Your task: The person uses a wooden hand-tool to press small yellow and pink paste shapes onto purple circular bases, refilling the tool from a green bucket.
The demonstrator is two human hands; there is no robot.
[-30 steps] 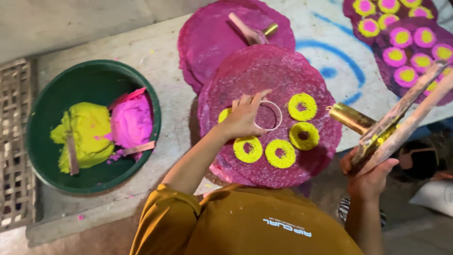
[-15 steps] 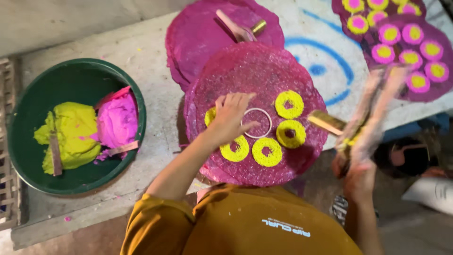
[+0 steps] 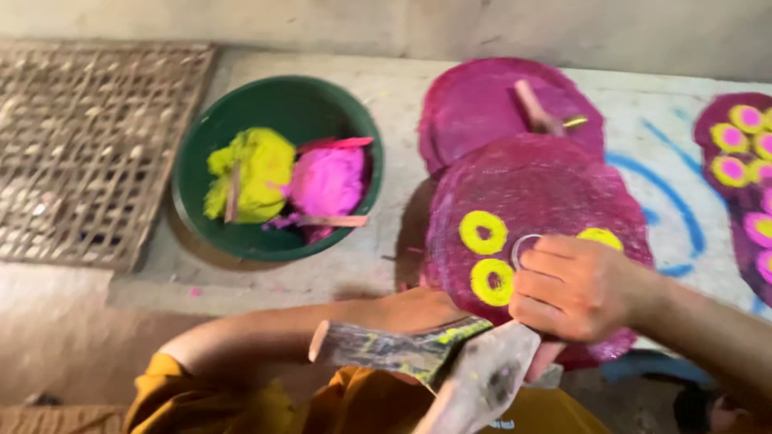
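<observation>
Right hand (image 3: 575, 289): clenched at about 4 o'clock in the view, fingers curled over a thin metal ring (image 3: 523, 249) and pressing it onto the round magenta disc (image 3: 531, 193).
Left hand: cannot tell its state; the forearm crosses the bottom of the view and the hand is hidden behind the tools.
Tools: two paint-smeared wooden-handled sticks (image 3: 402, 350) cross at 6 o'clock, just below the right hand, streaked with yellow.
Magenta disc: lies flat on the pale tabletop (image 3: 386, 265), centre right, its lower edge under the right hand.
Yellow rings: two yellow paste rings (image 3: 484, 233) sit on the disc at 9 o'clock from the right hand; part of a third shows just above the knuckles.
Second disc: a plain magenta disc (image 3: 482, 104) lies at 12 o'clock, partly under the first, with a small stick on it.
Bowl: a round green bowl (image 3: 201, 185) at 10 o'clock holds a yellow lump and a pink lump of paste.
Mat: a woven cane mat (image 3: 80, 145) lies at the far left.
</observation>
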